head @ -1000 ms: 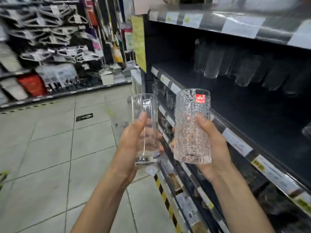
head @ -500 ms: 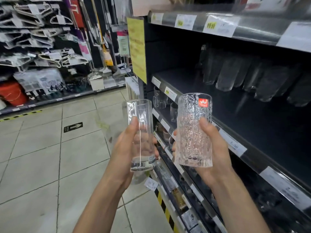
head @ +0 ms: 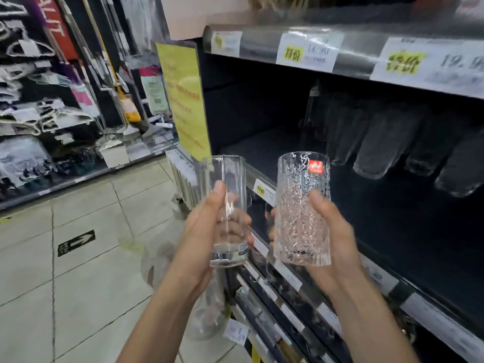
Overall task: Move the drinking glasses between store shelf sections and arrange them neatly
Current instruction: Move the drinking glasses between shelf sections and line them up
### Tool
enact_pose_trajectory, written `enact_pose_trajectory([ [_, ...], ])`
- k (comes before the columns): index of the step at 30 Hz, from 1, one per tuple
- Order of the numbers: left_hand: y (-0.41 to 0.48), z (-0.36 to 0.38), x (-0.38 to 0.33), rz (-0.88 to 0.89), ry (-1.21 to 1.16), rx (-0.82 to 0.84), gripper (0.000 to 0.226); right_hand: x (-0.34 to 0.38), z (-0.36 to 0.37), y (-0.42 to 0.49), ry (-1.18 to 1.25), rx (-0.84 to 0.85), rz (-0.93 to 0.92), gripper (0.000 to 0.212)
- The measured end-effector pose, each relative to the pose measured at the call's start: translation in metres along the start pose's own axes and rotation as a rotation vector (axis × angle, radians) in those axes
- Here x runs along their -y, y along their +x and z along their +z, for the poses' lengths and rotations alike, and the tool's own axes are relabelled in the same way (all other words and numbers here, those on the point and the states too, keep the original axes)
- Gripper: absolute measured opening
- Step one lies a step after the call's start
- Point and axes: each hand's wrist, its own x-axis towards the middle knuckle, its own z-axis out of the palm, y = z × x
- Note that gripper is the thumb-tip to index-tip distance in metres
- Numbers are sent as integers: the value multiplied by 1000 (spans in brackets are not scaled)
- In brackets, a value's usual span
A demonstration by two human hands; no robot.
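My left hand grips a tall smooth clear glass upright around its lower half. My right hand holds a textured, crackle-patterned glass with a red sticker near its rim, also upright. Both glasses hang side by side in front of the edge of a dark shelf. Several more textured glasses stand in a row at the back right of that shelf, blurred.
The upper shelf edge carries price labels overhead. A yellow sign hangs at the shelf's left end. Lower shelves with goods sit below my hands. The tiled aisle floor lies to the left, with racks of hangers beyond.
The view has swung right and up toward the shelf. Both hands still hold their glasses, which sit a little lower in the frame, closer to the shelf edge.
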Motion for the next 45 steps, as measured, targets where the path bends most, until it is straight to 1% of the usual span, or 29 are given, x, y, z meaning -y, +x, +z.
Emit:
enact_pose_trajectory([
  [5,64,0,-1,-22,-22,117,71,8,-1,41,-68,-141,-32,51],
  [8,93,4,3,-56,-23,193,74,11,-7,51,-99,-195,-70,65],
  [10,110,9,6,-85,15,245,77,13,-9,56,-89,-253,-106,70],
  [13,133,15,8,-118,51,337,68,14,-9,58,-52,-359,-133,75],
  [15,147,18,5,-133,57,420,63,13,-6,57,-26,-449,-160,86],
  [16,154,19,5,-137,50,462,63,12,-4,56,-15,-489,-180,88],
  [20,177,19,-1,-180,37,620,68,5,13,56,-18,-595,-266,72],
  [27,211,0,-1,-230,52,801,87,-18,45,66,-55,-714,-341,62],
  [30,221,-11,1,-227,66,858,87,-29,58,70,-90,-756,-373,61],
  [33,227,-24,3,-237,75,882,84,-39,69,72,-126,-776,-410,59],
  [37,229,-37,4,-236,80,910,93,-49,79,74,-145,-795,-448,59],
  [38,230,-39,4,-225,77,920,92,-51,81,74,-147,-798,-453,60],
  [41,235,-39,0,-175,58,926,78,-52,85,73,-161,-798,-466,61],
  [45,243,-31,-7,-81,42,932,78,-48,87,73,-226,-798,-439,60],
])
